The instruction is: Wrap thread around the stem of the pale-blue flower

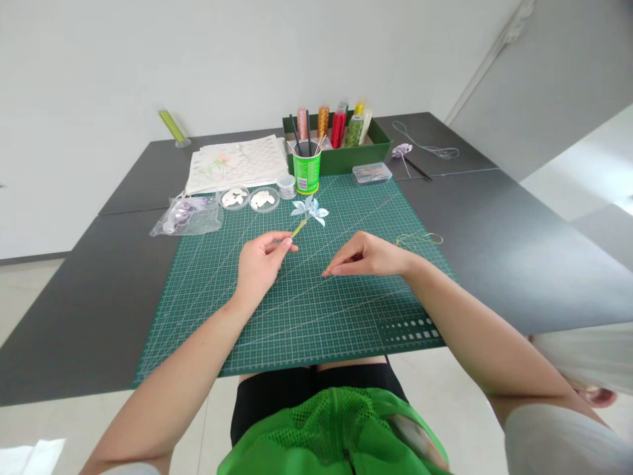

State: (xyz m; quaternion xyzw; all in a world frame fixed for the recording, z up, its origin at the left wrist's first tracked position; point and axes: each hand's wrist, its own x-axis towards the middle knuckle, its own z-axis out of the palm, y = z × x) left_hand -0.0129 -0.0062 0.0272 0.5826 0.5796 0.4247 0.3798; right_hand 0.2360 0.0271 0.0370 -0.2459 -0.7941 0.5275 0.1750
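My left hand (266, 259) pinches the green-wrapped stem (299, 228) of a pale blue artificial flower (310, 210) between thumb and fingers. The blossom points away from me, above the green cutting mat (291, 316). To its right, my right hand (357, 256) is closed in a pinch, fingertips down and apart from the flower. Whatever lies between those fingertips is too fine to make out. A loose yellow-green thread (419, 239) curls beside my right wrist, partly hidden behind it.
Beyond the flower stand a green cup (307, 173) of sticks and a green box (341, 160) of thread spools. Dishes of white pieces (264, 200), a plastic bag (190, 214) and paper sheets (237, 161) lie left. A clear case (372, 173) and purple flower (401, 150) are at the right.
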